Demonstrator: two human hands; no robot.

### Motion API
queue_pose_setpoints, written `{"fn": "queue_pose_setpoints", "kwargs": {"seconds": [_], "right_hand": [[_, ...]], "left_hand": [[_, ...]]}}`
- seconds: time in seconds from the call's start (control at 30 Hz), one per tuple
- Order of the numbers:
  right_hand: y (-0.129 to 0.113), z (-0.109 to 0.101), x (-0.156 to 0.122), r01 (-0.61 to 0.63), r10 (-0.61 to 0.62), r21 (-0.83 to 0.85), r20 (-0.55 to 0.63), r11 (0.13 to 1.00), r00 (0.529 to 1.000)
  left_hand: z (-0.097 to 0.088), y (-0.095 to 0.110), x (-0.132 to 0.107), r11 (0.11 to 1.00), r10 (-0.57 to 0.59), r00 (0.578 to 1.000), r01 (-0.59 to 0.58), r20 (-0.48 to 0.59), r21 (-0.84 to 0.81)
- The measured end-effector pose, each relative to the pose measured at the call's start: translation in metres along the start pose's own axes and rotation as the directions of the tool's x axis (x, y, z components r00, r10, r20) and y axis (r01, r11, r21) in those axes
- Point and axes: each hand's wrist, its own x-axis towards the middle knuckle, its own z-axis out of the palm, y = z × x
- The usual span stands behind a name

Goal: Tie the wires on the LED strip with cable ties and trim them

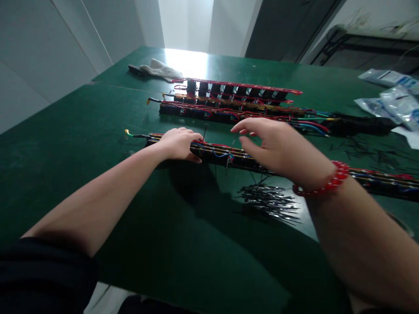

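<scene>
Two hands at the strip [376, 178] lying across mid tabletop [81, 144]: L hand [178, 144] clamps its left end, R hand [278, 148] hovers over it, fingers pinched, on what I can't tell. Risk: strip skids under L, wires [219, 153] snag; R forearm sweeps loose ties [266, 201] toward near edge.

Centre of frame, on green counter [81, 131]: long black strip [222, 153] laced with red, blue and yellow wires, running from left of centre to the right edge. Left hand [178, 144] laid over its left part, fingers curled round it. Right hand [278, 148] just above the strip at centre right, fingers [242, 127] loosely bent near a thin black tie [233, 143]; grip unclear. Red bracelet [327, 181] at that wrist. Heap of ties [268, 203] below, near the strip. More strips [235, 107] upper centre; cloth [157, 69] upper left; bags [393, 98] upper right.
</scene>
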Motion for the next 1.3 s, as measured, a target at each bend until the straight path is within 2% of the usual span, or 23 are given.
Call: {"fn": "queue_pose_setpoints", "kwargs": {"seconds": [0.07,0.13,0.23,0.33,0.57,0.77,0.83,0.97,1.03,1.17,1.3], "right_hand": [[0.009,-0.014,-0.016,-0.040,0.040,0.015,0.049,0.999,0.998],[0.018,-0.016,-0.032,-0.061,0.053,0.034,0.199,0.998,0.979],[0.029,-0.003,-0.051,-0.017,-0.011,0.066,0.407,0.998,0.913],[0.030,0.016,-0.058,0.053,-0.086,0.082,0.478,0.995,0.874],[0.015,0.036,-0.053,0.121,-0.134,0.059,0.497,0.991,0.858],[0.017,0.039,-0.053,0.157,-0.183,0.100,0.369,0.983,0.911],[0.016,0.038,-0.053,0.113,-0.144,0.114,0.320,0.987,0.936],[0.017,0.036,-0.053,-0.065,0.019,0.196,0.227,0.978,0.974],[0.020,0.035,-0.051,-0.159,0.101,0.366,0.172,0.917,0.980],[0.031,0.030,-0.042,-0.312,0.298,0.708,0.149,0.634,0.943],[0.032,0.022,-0.018,-0.311,0.398,0.865,0.145,0.394,0.906]], "left_hand": [[-0.001,0.001,0.000,1.000,-0.013,1.000,0.013,0.002,0.018],[-0.001,0.002,-0.001,0.999,-0.023,1.000,0.023,0.003,0.028],[-0.001,0.003,-0.002,0.999,-0.025,1.000,0.025,0.002,0.036],[0.000,0.002,-0.004,0.998,-0.021,1.000,0.021,-0.007,0.056],[0.002,0.000,-0.006,0.997,-0.009,1.000,0.010,-0.010,0.075],[0.003,0.000,-0.005,0.998,0.000,1.000,0.001,-0.022,0.064],[0.003,0.000,-0.005,0.998,0.003,1.000,-0.001,-0.023,0.061],[0.002,0.001,-0.004,0.999,-0.001,1.000,0.002,-0.015,0.055],[0.002,0.001,-0.005,0.999,-0.001,1.000,0.001,-0.014,0.048],[0.002,0.002,-0.006,0.999,0.009,1.000,-0.008,-0.021,0.035],[0.003,0.003,-0.007,0.999,0.035,0.998,-0.033,-0.050,0.033]]}}
